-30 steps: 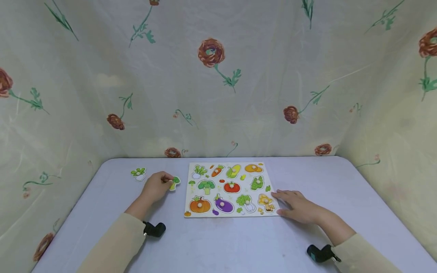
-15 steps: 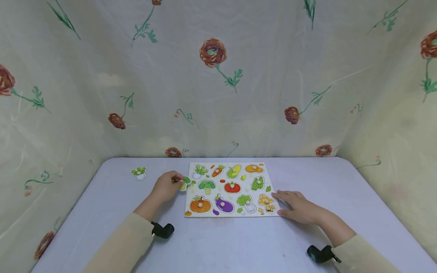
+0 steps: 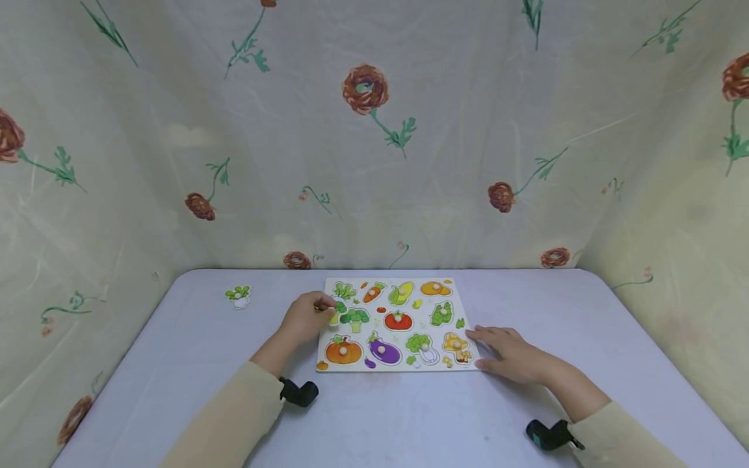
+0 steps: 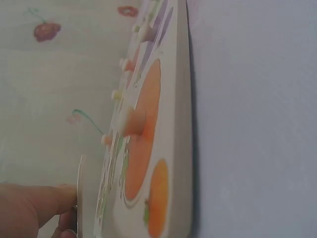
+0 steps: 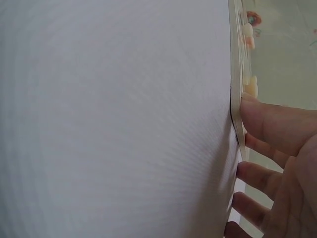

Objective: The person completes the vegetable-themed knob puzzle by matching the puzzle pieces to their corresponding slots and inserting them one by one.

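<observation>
My left hand (image 3: 306, 318) pinches a broccoli puzzle piece (image 3: 339, 307), held over the left side of the vegetable puzzle board (image 3: 386, 368). In the left wrist view the piece (image 4: 81, 198) is edge-on beside the fingertips and stands apart from the board's face. The printed broccoli (image 3: 355, 318) lies just right of it. My right hand (image 3: 510, 354) rests at the board's right edge, thumb and fingers spread and fairly straight. Up close in the right wrist view, the thumb touches the board's side (image 5: 237, 111).
A white turnip piece (image 3: 238, 298) with green leaves lies on the table at the back left. Knobbed pieces such as the pumpkin (image 3: 343, 351), eggplant (image 3: 383, 350) and tomato (image 3: 398, 321) sit in the board. A floral curtain (image 3: 421, 214) hangs behind the table.
My left hand has carried the broccoli piece rightward from the table to above the board's left part. My right hand and the board have stayed in place.
</observation>
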Available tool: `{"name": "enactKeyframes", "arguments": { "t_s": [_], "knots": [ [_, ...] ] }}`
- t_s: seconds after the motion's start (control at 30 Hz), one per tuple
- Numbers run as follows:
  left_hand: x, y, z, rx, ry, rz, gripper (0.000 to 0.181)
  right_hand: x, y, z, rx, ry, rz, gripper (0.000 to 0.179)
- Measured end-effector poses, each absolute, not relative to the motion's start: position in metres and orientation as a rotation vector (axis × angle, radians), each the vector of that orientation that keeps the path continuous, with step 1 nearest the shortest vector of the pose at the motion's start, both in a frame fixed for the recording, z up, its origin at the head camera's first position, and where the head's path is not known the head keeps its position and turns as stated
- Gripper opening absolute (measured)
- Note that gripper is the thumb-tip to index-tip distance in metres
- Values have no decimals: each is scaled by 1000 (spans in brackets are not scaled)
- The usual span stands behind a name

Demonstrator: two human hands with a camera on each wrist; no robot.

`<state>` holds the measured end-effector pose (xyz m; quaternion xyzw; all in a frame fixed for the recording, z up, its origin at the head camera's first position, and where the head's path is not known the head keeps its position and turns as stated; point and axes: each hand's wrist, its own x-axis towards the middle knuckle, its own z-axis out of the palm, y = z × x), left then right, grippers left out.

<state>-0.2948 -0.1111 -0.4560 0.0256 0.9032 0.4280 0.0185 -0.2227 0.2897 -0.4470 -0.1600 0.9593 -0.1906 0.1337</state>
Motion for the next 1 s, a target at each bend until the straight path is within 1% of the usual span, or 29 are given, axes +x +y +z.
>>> {"name": "enactKeyframes", "arguments": {
  "t_s": [0.63, 1.0],
  "knots": [
    [-303, -82, -461, 96, 2773, 1272, 6, -222, 288, -444, -484, 2782, -539, 68],
    [-300, -76, -461, 138, 2789, 1227, 4, -222, 289, -444, -488, 2775, -548, 68]
  ]
}}
